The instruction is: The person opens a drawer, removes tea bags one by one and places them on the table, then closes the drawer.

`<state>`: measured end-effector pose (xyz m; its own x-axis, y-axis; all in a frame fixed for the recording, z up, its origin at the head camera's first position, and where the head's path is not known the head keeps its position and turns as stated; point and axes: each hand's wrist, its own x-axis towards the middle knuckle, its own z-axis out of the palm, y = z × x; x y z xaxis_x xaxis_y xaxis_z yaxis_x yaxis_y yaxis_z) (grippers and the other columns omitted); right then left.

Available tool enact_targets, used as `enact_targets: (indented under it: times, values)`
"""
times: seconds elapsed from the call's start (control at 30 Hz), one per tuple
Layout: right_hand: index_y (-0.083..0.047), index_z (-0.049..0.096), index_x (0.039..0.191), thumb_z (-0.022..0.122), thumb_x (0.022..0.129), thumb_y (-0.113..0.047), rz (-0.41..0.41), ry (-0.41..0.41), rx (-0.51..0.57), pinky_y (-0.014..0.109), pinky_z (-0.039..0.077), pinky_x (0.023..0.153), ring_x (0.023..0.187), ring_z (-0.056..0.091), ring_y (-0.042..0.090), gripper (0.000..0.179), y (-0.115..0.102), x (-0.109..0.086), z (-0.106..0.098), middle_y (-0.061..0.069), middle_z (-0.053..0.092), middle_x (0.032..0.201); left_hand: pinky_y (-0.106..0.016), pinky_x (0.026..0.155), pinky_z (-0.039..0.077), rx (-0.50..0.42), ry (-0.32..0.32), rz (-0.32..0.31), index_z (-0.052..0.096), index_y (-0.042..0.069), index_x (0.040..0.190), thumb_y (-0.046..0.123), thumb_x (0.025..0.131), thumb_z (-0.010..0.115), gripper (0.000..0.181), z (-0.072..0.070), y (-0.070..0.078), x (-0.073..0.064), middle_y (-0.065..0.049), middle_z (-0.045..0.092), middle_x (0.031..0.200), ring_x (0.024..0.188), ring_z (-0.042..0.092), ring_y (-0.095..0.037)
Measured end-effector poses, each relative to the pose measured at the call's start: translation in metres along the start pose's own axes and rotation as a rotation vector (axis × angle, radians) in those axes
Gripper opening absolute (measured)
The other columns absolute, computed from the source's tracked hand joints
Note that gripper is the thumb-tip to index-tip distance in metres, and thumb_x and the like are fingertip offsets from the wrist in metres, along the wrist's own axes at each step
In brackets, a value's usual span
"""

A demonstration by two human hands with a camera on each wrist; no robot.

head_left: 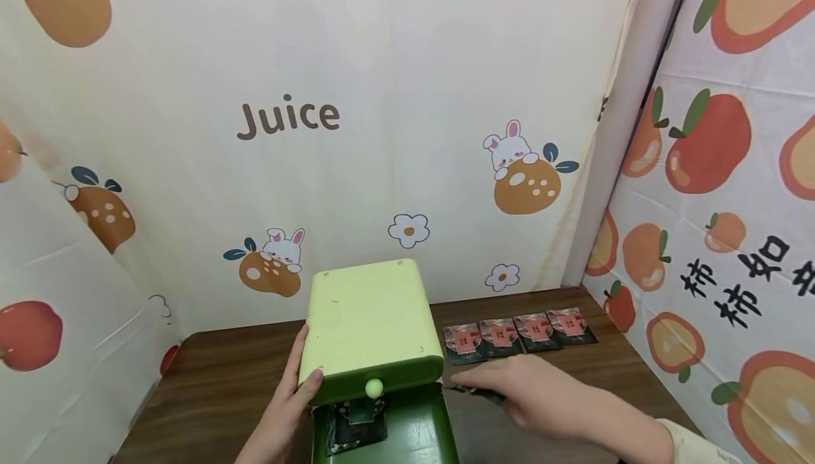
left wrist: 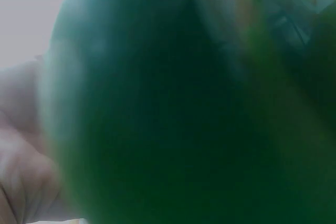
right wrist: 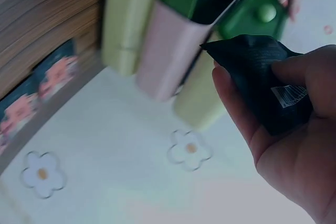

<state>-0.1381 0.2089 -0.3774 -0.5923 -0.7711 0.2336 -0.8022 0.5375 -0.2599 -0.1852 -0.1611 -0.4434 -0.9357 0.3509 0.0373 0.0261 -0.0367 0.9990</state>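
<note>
A small drawer cabinet (head_left: 369, 322) with a pale green top stands on the table, its dark green drawer (head_left: 417, 428) pulled out. Inside the drawer's left part lies a dark packet (head_left: 359, 436). My left hand (head_left: 286, 397) rests against the cabinet's left side, fingers extended along it and thumb at the front corner. To the right of the drawer, my right hand (head_left: 541, 393) pinches another dark packet (right wrist: 257, 72) between thumb and fingers; a barcode shows on it in the right wrist view. Blurred green fills most of the left wrist view.
Several red-and-black packets (head_left: 499, 337) lie in an overlapping row at the table's back right. A round pale green knob (head_left: 374, 387) sticks out of the upper drawer front. Printed curtains (head_left: 407, 131) hang behind the wooden table (head_left: 210, 386) and at both sides.
</note>
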Motion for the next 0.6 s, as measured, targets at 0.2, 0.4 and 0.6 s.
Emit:
enact_targets:
  times: [0.2,0.4,0.6]
  values:
    - [-0.022,0.057,0.136,0.056,0.087,0.012,0.156,-0.067,0.06,0.019,0.042,0.061,0.071,0.053,-0.003,0.06,0.025,-0.006,0.002,-0.009,0.069,0.102,-0.028,0.087,0.043,-0.002,0.002,0.002,-0.003,0.037,0.156,0.024,0.107,0.04,0.067,0.001,0.0,0.001,-0.008,-0.016,0.158,0.137,0.01,-0.038]
    - [-0.016,0.052,0.134,0.053,0.093,0.007,0.275,-0.056,0.074,0.022,0.042,0.056,0.062,0.048,-0.001,0.047,0.059,-0.008,0.026,-0.009,0.062,0.086,-0.031,0.09,0.041,0.0,0.0,0.011,-0.003,0.037,0.156,0.025,0.107,0.04,0.066,0.004,-0.001,0.003,-0.009,-0.016,0.158,0.137,0.01,-0.038]
    - [-0.016,0.055,0.101,0.064,0.087,0.002,0.287,-0.057,-0.146,0.023,0.039,0.046,0.053,0.045,0.002,0.025,0.086,-0.005,0.071,-0.012,0.052,0.069,-0.029,0.09,0.041,0.029,0.016,-0.003,-0.006,0.033,0.156,0.026,0.107,0.039,0.067,0.002,-0.002,0.001,-0.013,-0.015,0.158,0.137,0.009,-0.04]
